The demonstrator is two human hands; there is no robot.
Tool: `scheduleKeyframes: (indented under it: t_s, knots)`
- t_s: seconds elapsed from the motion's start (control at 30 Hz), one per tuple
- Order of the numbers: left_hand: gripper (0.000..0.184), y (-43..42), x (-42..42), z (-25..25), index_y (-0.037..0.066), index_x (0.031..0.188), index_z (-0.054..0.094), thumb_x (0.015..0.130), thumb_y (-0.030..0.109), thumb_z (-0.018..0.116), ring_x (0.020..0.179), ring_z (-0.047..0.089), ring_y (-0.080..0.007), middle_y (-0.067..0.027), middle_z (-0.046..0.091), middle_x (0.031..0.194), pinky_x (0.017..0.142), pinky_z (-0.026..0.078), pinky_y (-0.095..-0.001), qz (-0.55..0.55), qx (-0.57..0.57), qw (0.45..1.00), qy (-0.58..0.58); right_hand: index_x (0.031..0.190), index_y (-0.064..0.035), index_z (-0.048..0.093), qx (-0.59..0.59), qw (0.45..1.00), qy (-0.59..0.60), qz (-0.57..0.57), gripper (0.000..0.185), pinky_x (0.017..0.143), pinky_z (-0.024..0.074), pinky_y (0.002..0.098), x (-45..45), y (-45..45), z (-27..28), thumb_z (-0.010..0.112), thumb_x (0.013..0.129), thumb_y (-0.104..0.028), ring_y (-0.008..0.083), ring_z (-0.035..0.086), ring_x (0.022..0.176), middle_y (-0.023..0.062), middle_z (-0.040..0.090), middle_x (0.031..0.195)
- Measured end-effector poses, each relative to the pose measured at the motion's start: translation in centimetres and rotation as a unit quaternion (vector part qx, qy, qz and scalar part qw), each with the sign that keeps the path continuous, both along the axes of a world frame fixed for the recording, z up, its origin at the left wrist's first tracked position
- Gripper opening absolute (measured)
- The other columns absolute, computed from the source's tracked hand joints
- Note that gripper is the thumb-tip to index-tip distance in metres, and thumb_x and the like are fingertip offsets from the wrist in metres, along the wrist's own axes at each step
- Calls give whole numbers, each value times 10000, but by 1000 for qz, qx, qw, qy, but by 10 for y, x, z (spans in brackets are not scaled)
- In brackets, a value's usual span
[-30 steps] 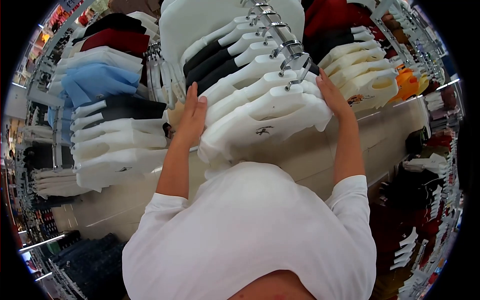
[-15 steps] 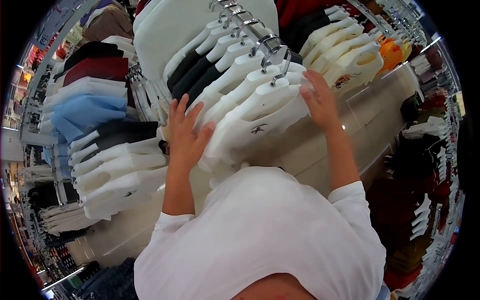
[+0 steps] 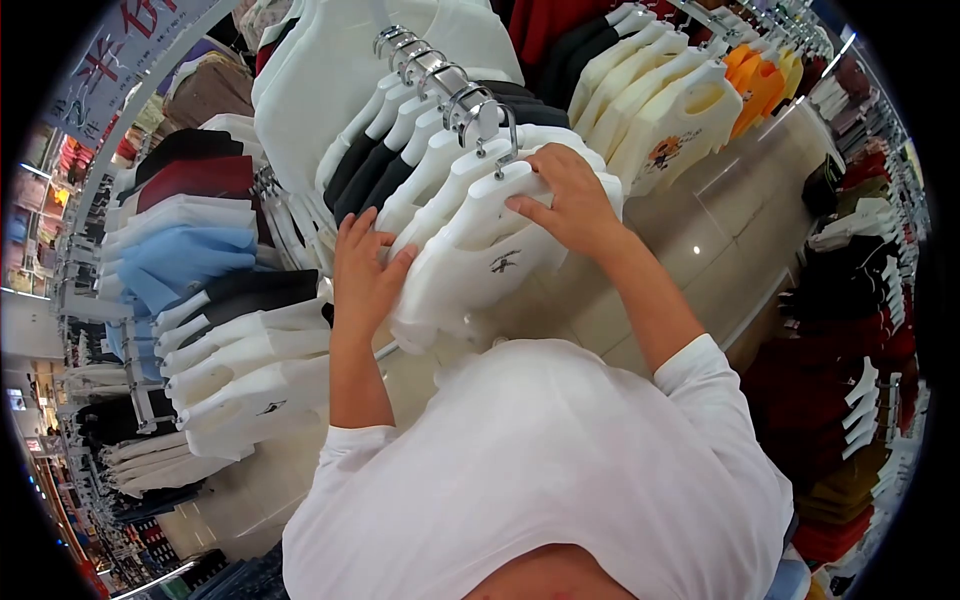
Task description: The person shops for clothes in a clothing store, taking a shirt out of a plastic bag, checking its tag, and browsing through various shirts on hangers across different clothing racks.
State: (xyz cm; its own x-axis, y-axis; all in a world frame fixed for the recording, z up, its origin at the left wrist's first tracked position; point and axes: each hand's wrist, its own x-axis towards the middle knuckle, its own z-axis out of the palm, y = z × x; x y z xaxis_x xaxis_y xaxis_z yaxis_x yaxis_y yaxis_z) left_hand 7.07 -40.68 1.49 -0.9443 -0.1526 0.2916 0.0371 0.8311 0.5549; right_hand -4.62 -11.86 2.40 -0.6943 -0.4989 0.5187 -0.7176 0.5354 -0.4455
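Several white garments on white hangers hang from a chrome rail (image 3: 445,80), the front white shirt (image 3: 475,265) bearing a small dark print. Black garments (image 3: 365,178) hang behind them. My left hand (image 3: 368,270) rests at the left shoulders of the white garments, fingers spread. My right hand (image 3: 572,200) is at the right shoulder of the front shirt, near its hanger hook, thumb in front and fingers over the top behind. The fingertips' grip is partly hidden by the fabric.
To the left hang blue garments (image 3: 180,265), with black and white ones nearer me. Cream shirts (image 3: 665,140) and orange ones (image 3: 752,85) hang at the upper right. Dark red clothes (image 3: 815,400) are at the right. Tiled floor (image 3: 690,235) shows between the racks.
My right hand has moved inward from the garments' right side to the front shirt's hanger. My left hand has stayed along the left shoulders. The view has shifted, with the rail now further left.
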Motion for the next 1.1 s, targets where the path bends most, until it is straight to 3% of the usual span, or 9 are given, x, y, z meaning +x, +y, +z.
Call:
scheduleKeyframes:
  t_s: [0.2, 0.3, 0.4, 0.5, 0.6, 0.7, 0.8, 0.9, 1.1]
  knots:
    - [288, 5, 1, 2, 16, 954, 691, 833, 263, 775, 1456, 320, -410, -211, 501, 1480, 1171, 292, -469, 20, 9, 1000, -6, 1162, -23, 616, -60, 995, -55, 54, 359, 833, 474, 383, -3, 11, -3, 717, 902, -249, 306, 547, 1009, 118, 572, 1065]
    - [291, 6, 1, 4, 16, 953, 694, 831, 266, 777, 1458, 321, -403, -203, 500, 1484, 1174, 290, -464, 21, 7, 1000, -14, 999, -12, 616, -117, 989, -52, 71, 336, 829, 427, 419, -4, 7, -4, 749, 881, -297, 329, 532, 906, 123, 558, 895]
    - [294, 7, 1, 5, 15, 957, 696, 830, 267, 779, 1458, 322, -404, -202, 498, 1486, 1178, 285, -463, 25, 5, 999, -22, 993, -13, 615, -135, 986, -49, 89, 330, 809, 429, 414, -5, 5, -6, 749, 882, -294, 323, 526, 881, 121, 555, 887]
    - [298, 4, -1, 5, 15, 963, 697, 830, 270, 778, 1454, 325, -413, -205, 497, 1487, 1177, 287, -470, 20, 5, 1000, -17, 1182, -28, 620, -90, 989, -74, 86, 366, 775, 465, 351, -7, 8, -11, 725, 903, -240, 278, 535, 939, 110, 545, 1008]
    - [294, 3, -4, 8, 19, 977, 693, 836, 264, 774, 1449, 329, -418, -205, 508, 1471, 1167, 302, -474, 7, -17, 1000, -11, 1020, -3, 631, -136, 985, -62, 83, 354, 778, 441, 398, -6, 3, -7, 752, 877, -304, 301, 534, 873, 118, 570, 900]
    - [276, 8, -16, 23, 21, 1003, 690, 855, 244, 758, 1410, 377, -437, -209, 544, 1420, 1140, 331, -482, -40, -14, 996, 77, 1030, -3, 650, -136, 985, -74, 72, 364, 780, 449, 393, -5, 2, -3, 744, 882, -322, 291, 545, 870, 115, 592, 900]
    - [236, 17, -43, 58, 26, 1022, 689, 881, 210, 732, 1281, 506, -420, -196, 625, 1285, 1049, 415, -463, -90, -39, 978, 183, 1066, -18, 677, -138, 987, -52, 65, 360, 786, 457, 388, -7, -2, -3, 728, 896, -331, 281, 561, 874, 112, 621, 911]
    - [226, 37, -62, 95, 0, 1052, 677, 919, 181, 700, 1060, 632, -311, -153, 689, 1098, 927, 483, -384, -101, -12, 966, 237, 1110, -37, 699, -151, 985, -70, 43, 354, 803, 466, 381, -3, -7, 0, 707, 916, -333, 274, 573, 887, 106, 647, 919]
    - [197, 52, -84, 115, 15, 1063, 702, 948, 175, 681, 818, 652, -230, -110, 705, 927, 769, 506, -317, -156, 1, 966, 204, 1102, -41, 715, -175, 983, -56, 30, 331, 835, 476, 378, -2, -10, -1, 660, 955, -332, 273, 600, 947, 105, 679, 949]
